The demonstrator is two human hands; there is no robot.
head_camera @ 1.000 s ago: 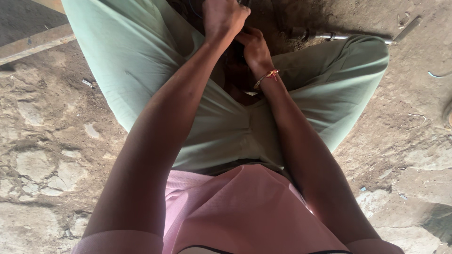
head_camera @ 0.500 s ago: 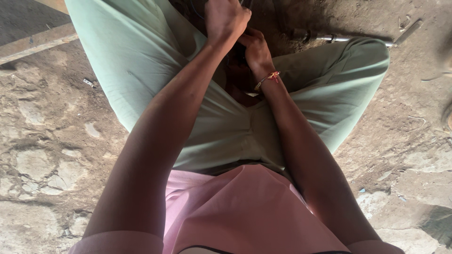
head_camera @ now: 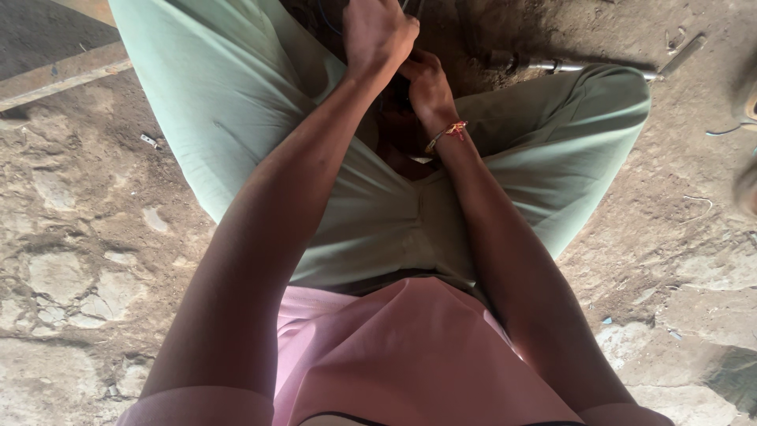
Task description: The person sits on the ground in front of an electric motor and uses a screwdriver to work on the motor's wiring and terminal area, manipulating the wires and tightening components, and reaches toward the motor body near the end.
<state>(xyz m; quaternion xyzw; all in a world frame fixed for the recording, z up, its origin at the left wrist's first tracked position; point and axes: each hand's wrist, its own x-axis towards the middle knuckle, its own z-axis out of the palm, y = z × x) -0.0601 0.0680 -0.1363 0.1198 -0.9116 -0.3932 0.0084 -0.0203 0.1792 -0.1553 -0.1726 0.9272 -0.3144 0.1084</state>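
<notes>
Hands close together at the top of the view, between the knees of a person seated on the ground in pale green trousers [head_camera: 236, 102] and a pink shirt [head_camera: 402, 355]. Left hand [head_camera: 377, 33] curled into a loose fist, fingers together around something dark and thin, possibly wires [head_camera: 323, 16], too shadowed to name for certain. Right hand [head_camera: 427, 85] just below and beside it, touching or nearly touching, fingers bent inward toward a dark object [head_camera: 398, 130] in the shaded gap between the thighs; whether that grip is clamped on it cannot be told. Red and yellow thread bracelet [head_camera: 448, 132] on the right wrist. Metal rod [head_camera: 599, 67] on the dirt just beyond the right knee, running toward the upper right. Cracked, dusty floor [head_camera: 71, 260] all around, with a pale wooden plank [head_camera: 59, 75] at the upper left, well apart from both hands.
</notes>
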